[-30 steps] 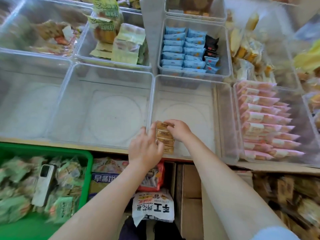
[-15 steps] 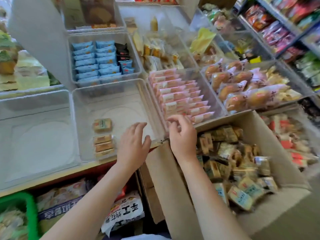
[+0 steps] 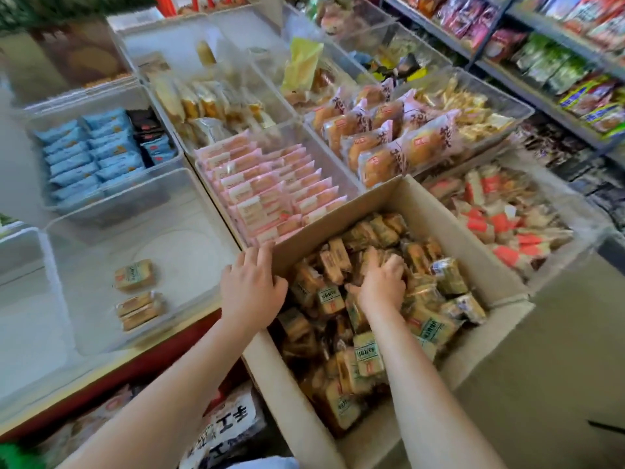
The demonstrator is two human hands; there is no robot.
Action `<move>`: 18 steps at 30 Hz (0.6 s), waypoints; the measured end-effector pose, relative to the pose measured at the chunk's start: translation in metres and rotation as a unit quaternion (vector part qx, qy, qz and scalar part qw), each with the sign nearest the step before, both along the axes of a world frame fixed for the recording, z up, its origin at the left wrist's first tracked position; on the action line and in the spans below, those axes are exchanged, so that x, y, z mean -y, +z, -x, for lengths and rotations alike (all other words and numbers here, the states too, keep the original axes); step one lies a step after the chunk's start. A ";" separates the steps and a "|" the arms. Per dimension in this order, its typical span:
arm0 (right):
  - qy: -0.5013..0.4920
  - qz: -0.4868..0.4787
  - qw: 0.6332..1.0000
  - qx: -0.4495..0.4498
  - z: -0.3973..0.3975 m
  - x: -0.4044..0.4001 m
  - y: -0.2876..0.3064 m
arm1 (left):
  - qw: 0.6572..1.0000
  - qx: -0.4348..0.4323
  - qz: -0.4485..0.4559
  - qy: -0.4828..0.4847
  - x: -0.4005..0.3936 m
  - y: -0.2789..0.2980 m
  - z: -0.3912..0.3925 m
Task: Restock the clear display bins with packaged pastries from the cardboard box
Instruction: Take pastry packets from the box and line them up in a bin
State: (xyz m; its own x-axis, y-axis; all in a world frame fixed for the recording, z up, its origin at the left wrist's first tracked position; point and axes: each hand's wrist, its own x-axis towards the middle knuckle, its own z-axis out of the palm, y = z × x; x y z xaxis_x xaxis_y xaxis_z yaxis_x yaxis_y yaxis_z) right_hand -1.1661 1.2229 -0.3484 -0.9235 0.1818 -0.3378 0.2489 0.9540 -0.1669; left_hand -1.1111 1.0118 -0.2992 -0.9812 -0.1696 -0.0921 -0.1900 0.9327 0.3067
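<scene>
Small tan pastries in clear wrappers with green-and-white labels (image 3: 368,358): heaped loose in the open brown cardboard box (image 3: 480,265) in front of me, filling most of it; my right hand (image 3: 382,282) is sunk among them near the middle of the heap, fingers curled down round some of the packets, though I cannot tell how many; my left hand (image 3: 252,287) rests on the box's left corner edge, fingers spread and bent lightly over the cardboard, gripping nothing else.

Clear plastic display bin (image 3: 203,211), just left of the box: holds a few of the same wrapped pastries (image 3: 138,309) near its front, one lying apart behind (image 3: 133,275), the remainder of its floor bare.

Clear bin of pink-wrapped flat cakes (image 3: 270,191), touching the box's far-left wall: packed in neat rows.

Clear bin of blue-wrapped packets (image 3: 91,154), behind the part-filled bin: rows of blue, with a few black ones at its right side.

Clear bin of round buns in pink-printed wrappers (image 3: 389,140), behind the box; clear bin of red-and-white wrapped snacks (image 3: 500,218), to the box's right.
</scene>
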 end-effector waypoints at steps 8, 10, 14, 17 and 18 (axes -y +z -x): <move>-0.174 0.307 0.935 -0.038 0.008 0.000 0.032 | 1.000 0.019 -0.014 0.007 0.001 0.003 0.000; -0.232 0.509 0.829 0.014 0.003 0.009 0.060 | 0.997 0.038 -0.066 0.021 0.004 0.006 0.002; -0.119 0.679 0.709 0.149 -0.009 0.052 0.103 | 0.884 0.000 -0.451 0.127 0.024 0.043 -0.001; -0.018 0.655 0.736 0.170 -0.009 0.100 0.114 | 0.809 -0.035 -0.572 0.130 0.053 0.066 -0.011; 0.005 0.643 0.745 0.174 -0.007 0.116 0.114 | 0.798 -0.038 -0.582 0.149 0.066 0.068 -0.014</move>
State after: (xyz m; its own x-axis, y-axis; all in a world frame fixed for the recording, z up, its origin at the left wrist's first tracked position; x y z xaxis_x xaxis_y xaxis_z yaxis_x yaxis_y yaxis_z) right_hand -1.1587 1.1064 -0.2341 -0.7382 -0.5057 -0.4464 0.4852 0.0616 -0.8722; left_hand -1.0970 0.9462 -0.2315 -0.9234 -0.2393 -0.3003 -0.2904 -0.0765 0.9539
